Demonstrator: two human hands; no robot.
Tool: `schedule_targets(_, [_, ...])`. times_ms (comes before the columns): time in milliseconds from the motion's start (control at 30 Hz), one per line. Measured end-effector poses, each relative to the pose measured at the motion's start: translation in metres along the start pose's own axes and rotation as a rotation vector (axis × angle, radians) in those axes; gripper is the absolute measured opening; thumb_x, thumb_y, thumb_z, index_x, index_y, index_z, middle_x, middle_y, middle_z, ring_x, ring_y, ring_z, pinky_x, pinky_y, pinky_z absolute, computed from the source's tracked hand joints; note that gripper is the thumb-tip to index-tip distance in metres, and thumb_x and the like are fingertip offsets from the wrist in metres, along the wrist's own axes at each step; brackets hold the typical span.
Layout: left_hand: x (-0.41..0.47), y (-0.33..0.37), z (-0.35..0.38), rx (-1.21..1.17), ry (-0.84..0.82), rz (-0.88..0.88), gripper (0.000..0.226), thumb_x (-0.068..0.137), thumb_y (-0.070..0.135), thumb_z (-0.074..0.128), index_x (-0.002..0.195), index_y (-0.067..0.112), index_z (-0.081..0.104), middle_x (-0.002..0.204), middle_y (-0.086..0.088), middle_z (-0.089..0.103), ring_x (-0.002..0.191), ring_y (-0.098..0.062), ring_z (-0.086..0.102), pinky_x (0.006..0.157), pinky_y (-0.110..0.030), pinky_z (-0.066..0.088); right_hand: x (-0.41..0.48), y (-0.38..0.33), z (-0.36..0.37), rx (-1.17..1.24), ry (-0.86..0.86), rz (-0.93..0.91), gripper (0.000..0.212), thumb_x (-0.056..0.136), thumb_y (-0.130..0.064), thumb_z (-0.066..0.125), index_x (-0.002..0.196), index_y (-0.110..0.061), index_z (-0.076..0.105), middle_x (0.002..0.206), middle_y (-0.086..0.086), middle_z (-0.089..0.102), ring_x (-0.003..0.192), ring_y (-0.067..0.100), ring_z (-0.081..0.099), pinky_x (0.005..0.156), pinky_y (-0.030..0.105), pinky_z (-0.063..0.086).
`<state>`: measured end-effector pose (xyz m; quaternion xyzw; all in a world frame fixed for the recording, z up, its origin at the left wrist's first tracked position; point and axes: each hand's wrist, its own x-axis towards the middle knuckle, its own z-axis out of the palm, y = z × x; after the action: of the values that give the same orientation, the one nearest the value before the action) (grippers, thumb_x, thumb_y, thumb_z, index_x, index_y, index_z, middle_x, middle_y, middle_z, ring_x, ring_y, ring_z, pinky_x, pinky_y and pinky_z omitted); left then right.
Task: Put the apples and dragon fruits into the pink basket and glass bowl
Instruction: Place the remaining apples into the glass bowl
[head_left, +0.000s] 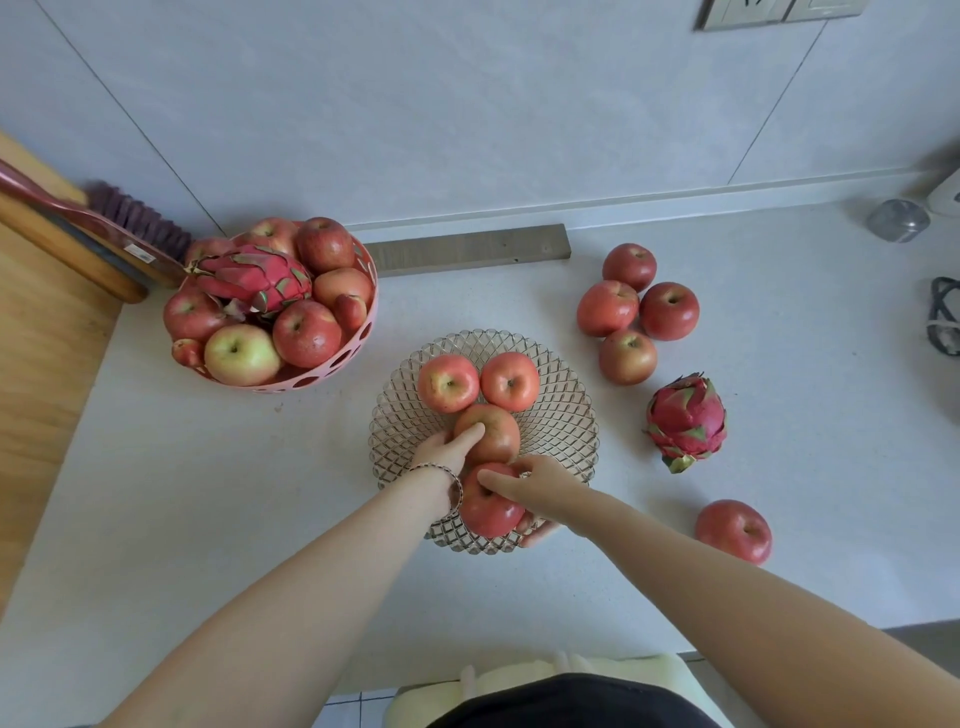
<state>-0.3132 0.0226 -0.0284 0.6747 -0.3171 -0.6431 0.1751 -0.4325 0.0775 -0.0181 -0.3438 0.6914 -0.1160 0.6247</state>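
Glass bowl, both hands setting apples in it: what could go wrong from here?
1. The apple under the right hand sits at the glass bowl's near rim and may roll out onto the counter.
2. The pink basket is already heaped, with a dragon fruit on top; the loose dragon fruit added there could topple fruit.
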Motion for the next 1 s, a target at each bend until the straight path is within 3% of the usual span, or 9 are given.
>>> schedule_targets(100, [0.002, 0.005, 0.003, 0.027, 0.001, -0.030, 0.050, 0.083, 0.034, 0.065, 0.126, 0.012, 0.053, 0.125, -0.011, 0.057, 0.113, -0.027, 0.055, 0.102, -0.045, 0.045, 0.003, -0.001, -0.003, -0.010, -0.035, 0.029, 0.054, 0.078, -0.048, 0.064, 0.114, -0.009, 0.056, 0.094, 0.008, 0.061, 0.059, 0.013, 0.061, 0.060, 0.033, 0.061])
schedule_targets(167, [0.003, 0.004, 0.003, 0.016, 0.024, -0.020, 0.043, 0.083, 0.028, 0.064, 0.122, 0.012, 0.057, 0.123, -0.011, 0.059, 0.105, -0.026, 0.055, 0.100, -0.043, 0.046, 0.003, -0.002, -0.004, 0.005, -0.053, 0.044, 0.055, 0.076, -0.048, 0.067, 0.112, -0.007, 0.057, 0.099, 0.011, 0.061, 0.059, 0.014, 0.062, 0.059, 0.034, 0.061])
schedule_targets(267, [0.005, -0.001, 0.004, -0.012, 0.098, 0.039, 0.033, 0.084, 0.020, 0.063, 0.116, 0.013, 0.062, 0.116, -0.012, 0.062, 0.096, -0.023, 0.055, 0.093, -0.036, 0.047, 0.004, -0.003, -0.005, 0.034, -0.060, 0.064, 0.055, 0.076, -0.047, 0.069, 0.110, -0.006, 0.057, 0.090, 0.011, 0.060, 0.057, 0.014, 0.061, 0.053, 0.030, 0.060])
schedule_targets(367, [0.006, -0.002, 0.006, -0.012, 0.122, 0.077, 0.037, 0.083, 0.018, 0.061, 0.120, 0.015, 0.060, 0.120, -0.011, 0.062, 0.103, -0.024, 0.056, 0.098, -0.039, 0.045, 0.006, -0.003, -0.005, 0.041, -0.054, 0.084, 0.055, 0.076, -0.048, 0.069, 0.111, -0.007, 0.057, 0.082, 0.011, 0.059, 0.055, 0.015, 0.062, 0.048, 0.025, 0.058])
schedule_targets(667, [0.008, 0.005, -0.006, 0.061, -0.011, 0.028, 0.041, 0.087, 0.025, 0.061, 0.126, 0.014, 0.053, 0.114, -0.006, 0.057, 0.100, -0.020, 0.052, 0.088, -0.034, 0.044, 0.010, -0.001, 0.005, 0.076, 0.036, 0.090, 0.057, 0.072, -0.052, 0.069, 0.107, -0.008, 0.057, 0.067, 0.011, 0.061, 0.046, 0.018, 0.062, 0.052, 0.023, 0.056])
schedule_targets(800, [0.013, 0.008, -0.007, 0.097, 0.022, 0.055, 0.040, 0.084, 0.023, 0.065, 0.122, 0.012, 0.056, 0.117, -0.011, 0.059, 0.099, -0.022, 0.054, 0.089, -0.036, 0.046, 0.010, 0.001, 0.010, 0.126, 0.031, 0.038, 0.054, 0.076, -0.048, 0.068, 0.114, -0.011, 0.056, 0.078, 0.013, 0.063, 0.043, 0.016, 0.064, 0.047, 0.020, 0.055])
schedule_targets(1000, [0.014, 0.012, -0.003, 0.244, 0.139, 0.105, 0.046, 0.082, 0.028, 0.066, 0.125, 0.014, 0.055, 0.126, -0.010, 0.058, 0.114, -0.029, 0.054, 0.099, -0.040, 0.043, 0.010, -0.001, 0.017, 0.170, 0.056, 0.029, 0.052, 0.076, -0.048, 0.068, 0.110, -0.009, 0.059, 0.076, 0.008, 0.060, 0.046, 0.016, 0.061, 0.061, 0.028, 0.058])
